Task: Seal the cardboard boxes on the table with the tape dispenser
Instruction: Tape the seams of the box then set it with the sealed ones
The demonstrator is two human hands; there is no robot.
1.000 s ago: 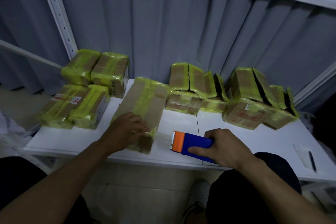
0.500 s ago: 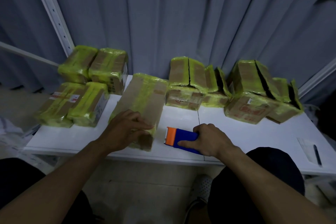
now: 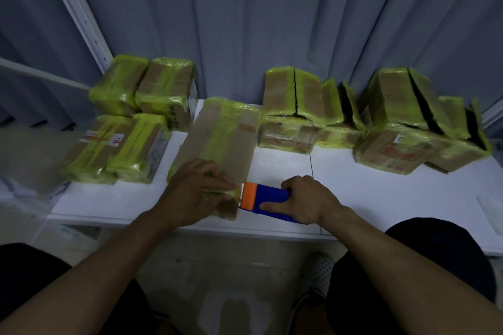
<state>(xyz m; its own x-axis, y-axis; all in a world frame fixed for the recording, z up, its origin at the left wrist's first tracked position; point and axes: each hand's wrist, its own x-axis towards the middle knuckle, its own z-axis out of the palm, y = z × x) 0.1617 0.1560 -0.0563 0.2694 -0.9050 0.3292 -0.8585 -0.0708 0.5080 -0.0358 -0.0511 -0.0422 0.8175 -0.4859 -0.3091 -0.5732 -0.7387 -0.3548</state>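
A long flat cardboard box (image 3: 223,136) with yellow-green tape lies on the white table (image 3: 381,190), running away from me. My left hand (image 3: 196,193) rests on its near end, fingers curled over the top and pointing right toward the tape end. My right hand (image 3: 307,201) grips the blue tape dispenser (image 3: 272,196), thumb along its near side. The dispenser's orange head (image 3: 249,196) touches the box's near right edge, just beside my left fingertips.
Taped boxes are stacked at the back left (image 3: 141,95) and front left (image 3: 117,147). More boxes with split tops stand at the back middle (image 3: 296,106) and back right (image 3: 408,122). A white shelf post (image 3: 79,11) rises left. A paper (image 3: 490,212) lies far right.
My right hand slid the dispenser leftward until its orange head met the box's near corner. My left hand stayed on the box end, its fingers shifting toward the dispenser.
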